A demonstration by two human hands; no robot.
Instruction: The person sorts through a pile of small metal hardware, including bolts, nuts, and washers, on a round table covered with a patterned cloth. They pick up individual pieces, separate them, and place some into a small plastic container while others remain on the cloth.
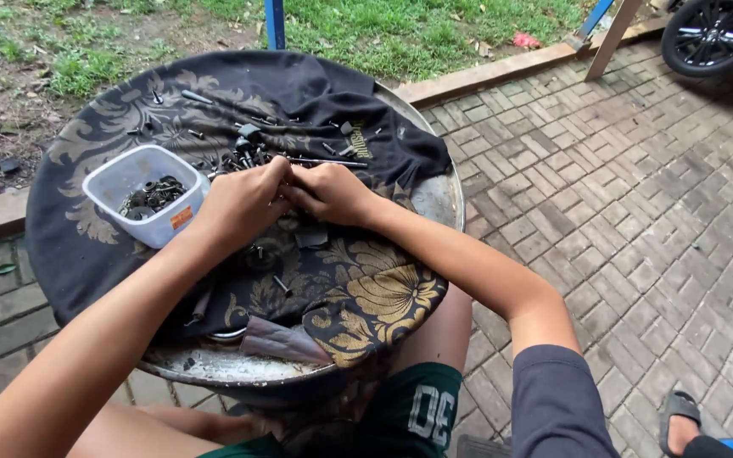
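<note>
Under the fingers lies a big round metal table [447, 199], and a black cloth with gold flowers [366, 293] covers most of its top. The cloth goes out far past the fingers on every side. Around the table is a floor of grey bricks [638, 220], and far above the fingers there is green grass [400, 21]. A black wheel [710, 34] sits in the top right corner, well away from the fingers.

To the left of the fingers, near them but not touching, stands a clear plastic tub [142, 193] with dark metal rings and nuts inside.

The left hand [243, 202] and the right hand [332, 191] meet in the middle of the cloth. Their fingertips are bunched close together and touch each other. They seem to pinch something very small between them, but it is hidden, so I cannot tell what it is.

Just above the fingers is a pile of small bolts and screws [243, 157]. A long thin metal rod [324, 160] lies just above the right fingers. Below the fingers, close by, a few loose bolts [280, 284] rest on the cloth. More small screws [197, 97] lie farther up.
</note>
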